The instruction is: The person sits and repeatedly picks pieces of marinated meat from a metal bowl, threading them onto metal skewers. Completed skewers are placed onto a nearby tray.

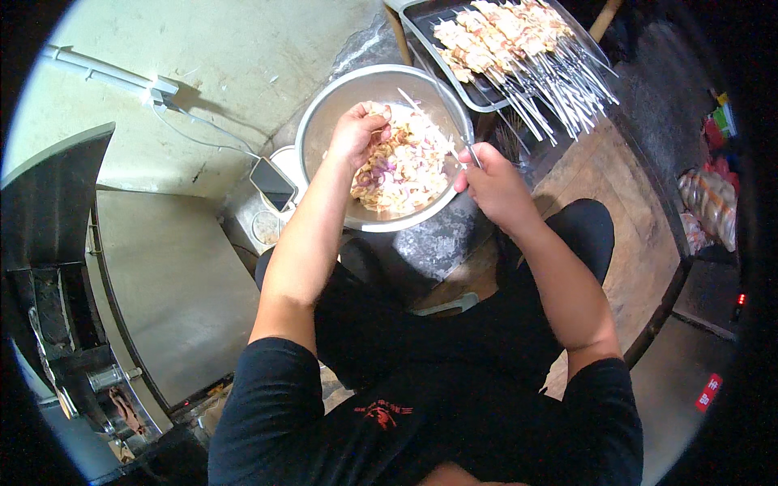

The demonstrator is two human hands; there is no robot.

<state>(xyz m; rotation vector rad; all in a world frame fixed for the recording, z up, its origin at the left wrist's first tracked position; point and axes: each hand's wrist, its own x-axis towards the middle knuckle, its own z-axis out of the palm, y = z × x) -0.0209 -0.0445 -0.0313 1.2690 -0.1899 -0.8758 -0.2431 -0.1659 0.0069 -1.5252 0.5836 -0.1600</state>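
Note:
A wide stainless steel bowl (320, 115) stands before me, holding cut raw meat mixed with sliced purple onion (395, 173). Over the bowl's left half, my left hand (358, 135) has its thumb and fingers pinched together on what looks like a small piece of meat (385, 112), mostly hidden by the fingers. At the bowl's right rim my right hand (493, 182) grips the handle end of a flat metal skewer (430, 124). Its blade slants up and left across the bowl, with its tip beyond my left fingers.
Up to the right, a dark metal tray (419, 27) bears many loaded meat skewers (504, 36), their bare handles (565, 91) jutting over its near edge. Left of the bowl, a phone (273, 184) on a cable leans by the wall (243, 54). A steel cabinet (176, 279) stands farther left.

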